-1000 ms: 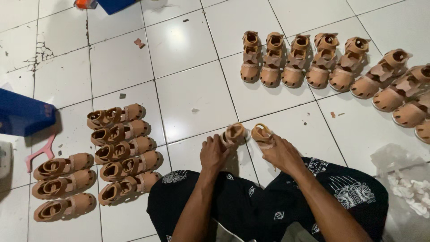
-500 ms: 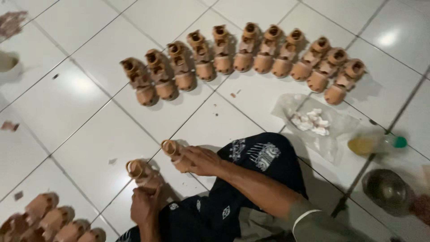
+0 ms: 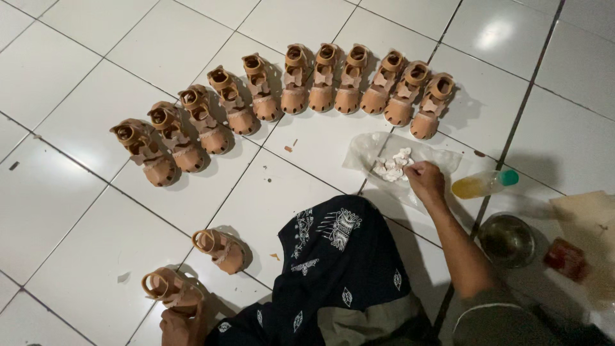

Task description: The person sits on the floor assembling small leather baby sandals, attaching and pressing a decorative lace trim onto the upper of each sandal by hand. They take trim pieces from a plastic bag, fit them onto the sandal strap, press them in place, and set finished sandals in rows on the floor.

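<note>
My right hand (image 3: 425,179) reaches out to a clear plastic sheet (image 3: 442,160) on the floor and touches the small white pieces (image 3: 392,165) piled on it; whether it pinches one I cannot tell. My left hand (image 3: 181,324) sits at the bottom edge, gripping a small tan sandal (image 3: 168,289) by its heel end. A second tan sandal (image 3: 221,248) stands free on the tile just beside it, touched by nothing. My knee in dark patterned cloth (image 3: 333,269) lies between the two hands.
An arc of several tan sandals (image 3: 295,90) stands on the white tile floor (image 3: 77,211) ahead. Right of the plastic sheet lie a small bottle of yellow liquid with a green cap (image 3: 483,184), a round metal bowl (image 3: 506,240), a brown paper (image 3: 586,211) and a small red object (image 3: 565,258).
My right hand let go of the second sandal and moved right to the white pieces on the plastic. The view swung right, and the sandal rows on the left went out of sight.
</note>
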Demonstrator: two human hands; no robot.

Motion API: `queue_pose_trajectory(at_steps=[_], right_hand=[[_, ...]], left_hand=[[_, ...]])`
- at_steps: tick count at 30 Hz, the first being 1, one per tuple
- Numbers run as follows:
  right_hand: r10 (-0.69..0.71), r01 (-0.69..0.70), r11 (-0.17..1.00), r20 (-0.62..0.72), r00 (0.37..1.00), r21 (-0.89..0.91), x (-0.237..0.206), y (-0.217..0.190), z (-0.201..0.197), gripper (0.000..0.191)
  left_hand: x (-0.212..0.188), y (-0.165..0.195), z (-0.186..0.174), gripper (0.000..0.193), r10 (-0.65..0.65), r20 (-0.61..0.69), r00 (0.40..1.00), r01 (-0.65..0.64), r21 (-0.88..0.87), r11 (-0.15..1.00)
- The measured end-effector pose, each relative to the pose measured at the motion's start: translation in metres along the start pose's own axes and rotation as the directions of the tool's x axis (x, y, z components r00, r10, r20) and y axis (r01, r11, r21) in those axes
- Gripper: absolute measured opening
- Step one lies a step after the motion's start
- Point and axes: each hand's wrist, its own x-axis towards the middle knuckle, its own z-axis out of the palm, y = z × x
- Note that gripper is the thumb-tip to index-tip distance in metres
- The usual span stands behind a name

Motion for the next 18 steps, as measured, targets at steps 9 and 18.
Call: queue_pose_trajectory(at_steps=[9, 18], right_hand=[[0.148, -0.127, 0.964, 0.075, 0.986, -0.233, 0.014, -0.013, 0.005, 0.042], [0.066, -0.072, 0.98, 0.04, 0.997, 0.188, 0.018, 0.001, 0.016, 0.03]], left_hand=[[-0.006, 0.013, -0.008, 0.08, 0.1, 0.027, 0.995, -0.093, -0.197, 0.976], [0.0, 0.012, 0.0, 0.084, 0.051, -0.003, 0.999, -0.051, -0.06, 0.997]])
